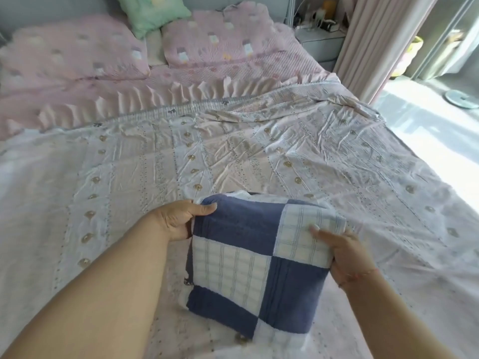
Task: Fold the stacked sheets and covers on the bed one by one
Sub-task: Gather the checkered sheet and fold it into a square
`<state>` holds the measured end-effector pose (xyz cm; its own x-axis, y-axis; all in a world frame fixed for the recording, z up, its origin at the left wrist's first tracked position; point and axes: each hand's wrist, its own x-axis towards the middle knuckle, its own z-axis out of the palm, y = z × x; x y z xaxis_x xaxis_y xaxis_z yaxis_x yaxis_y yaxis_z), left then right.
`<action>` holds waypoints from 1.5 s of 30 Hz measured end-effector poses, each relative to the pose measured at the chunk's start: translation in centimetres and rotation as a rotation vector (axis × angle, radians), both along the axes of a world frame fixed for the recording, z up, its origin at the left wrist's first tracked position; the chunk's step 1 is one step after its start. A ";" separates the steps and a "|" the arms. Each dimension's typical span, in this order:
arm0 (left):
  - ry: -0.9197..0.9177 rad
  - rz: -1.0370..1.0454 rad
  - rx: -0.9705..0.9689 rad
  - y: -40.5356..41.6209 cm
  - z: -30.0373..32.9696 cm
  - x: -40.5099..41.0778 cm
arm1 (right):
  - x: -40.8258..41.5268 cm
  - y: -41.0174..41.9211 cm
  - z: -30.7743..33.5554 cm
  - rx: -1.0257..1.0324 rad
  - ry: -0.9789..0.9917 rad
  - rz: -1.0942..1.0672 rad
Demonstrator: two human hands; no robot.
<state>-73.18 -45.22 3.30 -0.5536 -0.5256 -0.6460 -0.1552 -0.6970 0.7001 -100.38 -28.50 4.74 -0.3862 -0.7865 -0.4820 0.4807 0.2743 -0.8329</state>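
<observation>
A folded blue and white checked cover (254, 263) is held between both hands above the near part of the bed. My left hand (178, 218) grips its left upper edge, thumb on top. My right hand (342, 252) grips its right edge, thumb lying on the white check. Under it, a pale pink sheet with small round dots (233, 161) lies spread and wrinkled across the bed, with a frilled edge (145, 104) at its far side.
Two pink pillows (72, 53) (223, 40) and a green cushion (150, 11) lie at the head of the bed. A pink curtain (373, 45) hangs at the right, beside a bedside table (321, 40). Bright floor (427, 120) runs along the bed's right side.
</observation>
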 end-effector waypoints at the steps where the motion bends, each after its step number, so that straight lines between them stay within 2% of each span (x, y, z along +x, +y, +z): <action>1: 0.028 0.041 -0.009 0.0 1.2 0.5 | -0.4 -1.4 1.4 -0.014 0.032 0.026; 5: 0.073 0.200 -0.196 -1.0 6.3 1.7 | -0.8 -7.2 6.6 -0.164 0.150 0.153; 9: 0.167 0.313 -0.517 -3.2 11.0 3.6 | 0.0 -12.1 12.2 -0.332 0.201 0.270; 12: 0.133 0.372 -0.637 -3.0 12.1 5.1 | 0.4 -14.3 13.6 -0.357 0.218 0.308; 16: -0.019 0.317 -0.548 0.0 9.2 7.0 | 0.7 -14.4 9.1 -0.086 0.283 0.342; 20: -0.253 0.278 -0.220 5.5 2.1 8.3 | 1.3 -10.8 0.3 0.332 0.349 0.408; 24: -0.560 0.173 0.149 12.6 -3.0 7.3 | 1.3 -5.2 -6.2 0.742 0.547 0.732; 27: -0.654 0.037 0.354 15.3 -4.8 6.7 | 0.9 -2.6 -8.5 0.940 0.677 0.963; 29: -0.685 -0.025 0.386 15.7 -5.6 6.0 | 0.7 -2.2 -9.2 0.961 0.706 1.003; 30: -0.704 -0.011 0.331 15.5 -6.2 5.8 | 0.8 -2.3 -9.3 0.942 0.714 0.994; 32: -0.700 0.094 0.137 14.5 -6.7 5.1 | 1.3 -2.9 -9.5 0.816 0.723 0.929; 34: -0.723 0.270 -0.120 13.6 -7.3 4.5 | 1.9 -3.6 -9.8 0.607 0.785 0.830; 36: -0.807 0.403 -0.349 13.3 -7.9 4.0 | 2.4 -4.2 -9.9 0.420 0.866 0.722; 38: -0.870 0.534 -0.460 13.2 -8.0 3.6 | 2.9 -4.6 -9.9 0.320 0.882 0.621; 40: -0.932 0.589 -0.488 12.9 -8.8 3.5 | 3.3 -5.4 -10.4 0.289 0.903 0.571; 42: -1.033 0.561 -0.457 12.1 -10.7 3.5 | 3.7 -6.2 -11.5 0.334 0.973 0.583; 43: -1.082 0.546 -0.397 11.6 -11.5 3.4 | 3.8 -6.7 -12.1 0.400 0.994 0.599; 45: -1.113 0.576 -0.180 10.9 -12.9 3.0 | 4.2 -6.9 -13.0 0.597 0.912 0.589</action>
